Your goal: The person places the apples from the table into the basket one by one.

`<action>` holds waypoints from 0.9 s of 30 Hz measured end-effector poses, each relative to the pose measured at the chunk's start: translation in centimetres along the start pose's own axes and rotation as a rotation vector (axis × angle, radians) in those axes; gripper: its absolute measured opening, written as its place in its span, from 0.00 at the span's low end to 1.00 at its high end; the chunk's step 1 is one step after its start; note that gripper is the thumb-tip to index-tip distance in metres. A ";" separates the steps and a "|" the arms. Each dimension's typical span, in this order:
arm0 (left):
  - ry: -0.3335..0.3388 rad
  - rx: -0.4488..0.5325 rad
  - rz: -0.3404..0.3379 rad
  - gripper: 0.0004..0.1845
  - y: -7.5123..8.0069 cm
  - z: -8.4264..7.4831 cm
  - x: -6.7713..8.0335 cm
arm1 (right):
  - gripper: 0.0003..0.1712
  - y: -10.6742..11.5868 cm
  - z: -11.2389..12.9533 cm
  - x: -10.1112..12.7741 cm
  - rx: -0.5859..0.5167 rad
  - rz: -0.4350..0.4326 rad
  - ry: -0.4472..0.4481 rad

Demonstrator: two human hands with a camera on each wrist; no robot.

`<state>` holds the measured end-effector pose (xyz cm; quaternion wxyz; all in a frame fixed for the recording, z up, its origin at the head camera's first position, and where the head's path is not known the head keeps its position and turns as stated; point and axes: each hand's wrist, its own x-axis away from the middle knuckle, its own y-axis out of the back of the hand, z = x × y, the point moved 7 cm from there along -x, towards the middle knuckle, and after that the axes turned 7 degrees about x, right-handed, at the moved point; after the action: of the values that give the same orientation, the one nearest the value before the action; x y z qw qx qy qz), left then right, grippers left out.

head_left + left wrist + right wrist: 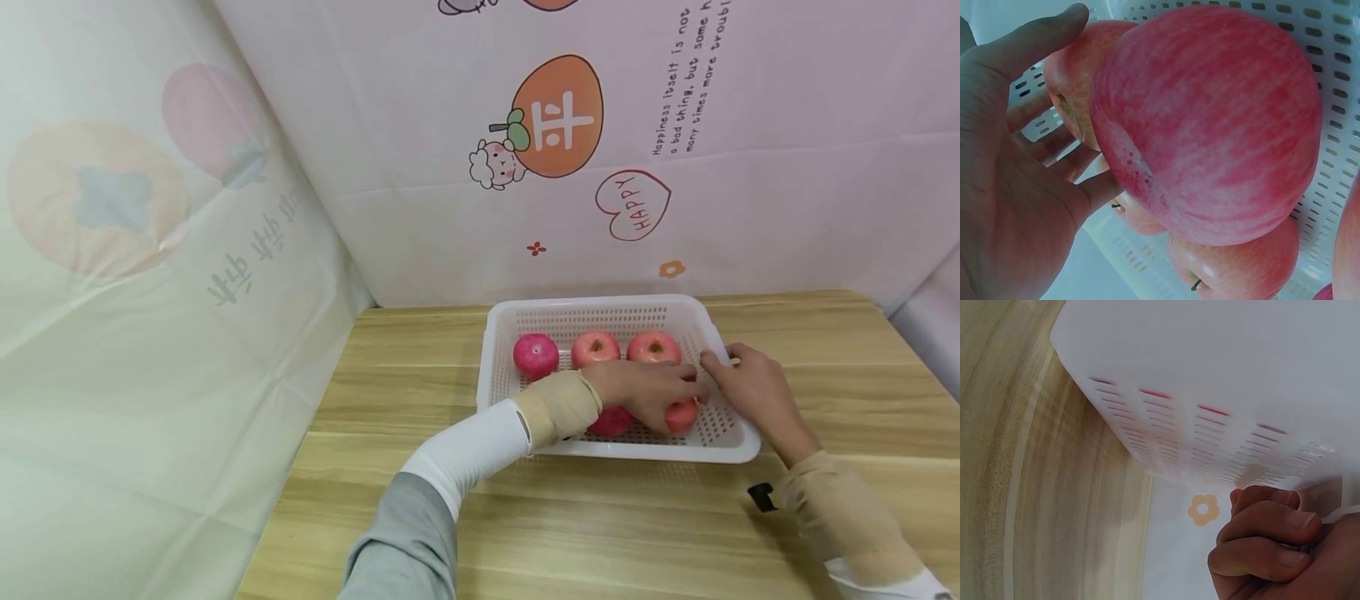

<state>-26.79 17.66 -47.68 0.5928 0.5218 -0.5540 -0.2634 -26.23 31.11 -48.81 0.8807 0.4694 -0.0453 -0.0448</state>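
Note:
A white perforated plastic basket (600, 451) holds several apples. My left hand (656, 390) reaches in and holds a red apple (681, 416) at the front right, thumb on one side and fingers on the other. Close to the left wrist camera, a large pinkish-red apple (1210, 125) partly covers the held one. Two paler apples (596, 348) sit behind my hand. One deep pink fruit (536, 357) lies at the back left; another (611, 422) is partly hidden under my left wrist. My right hand (757, 392) grips the basket's right rim, its fingers (1266, 522) curled.
The basket stands on a wood-grain table (420, 367) near its back edge. Behind it hangs a white printed cloth (420, 225), and another pale cloth (225, 375) covers the left side. A small black piece (762, 497) shows beside the right wrist.

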 end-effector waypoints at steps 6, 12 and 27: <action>-0.004 0.031 -0.004 0.37 0.1 0.1 0.4 | 0.42 -0.2 0.1 -0.1 -0.002 0.021 0.006; 0.014 0.055 -0.004 0.39 0.3 0.4 0.9 | 0.44 -0.2 0.2 -0.3 0.017 0.042 0.023; 0.021 0.102 -0.100 0.35 1.5 1.2 3.9 | 0.42 0.7 0.2 -0.5 0.130 0.165 0.109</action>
<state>-27.38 14.25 -45.01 0.5572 0.5811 -0.5338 -0.2587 -26.74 31.40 -48.16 0.8502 0.5220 -0.0387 0.0566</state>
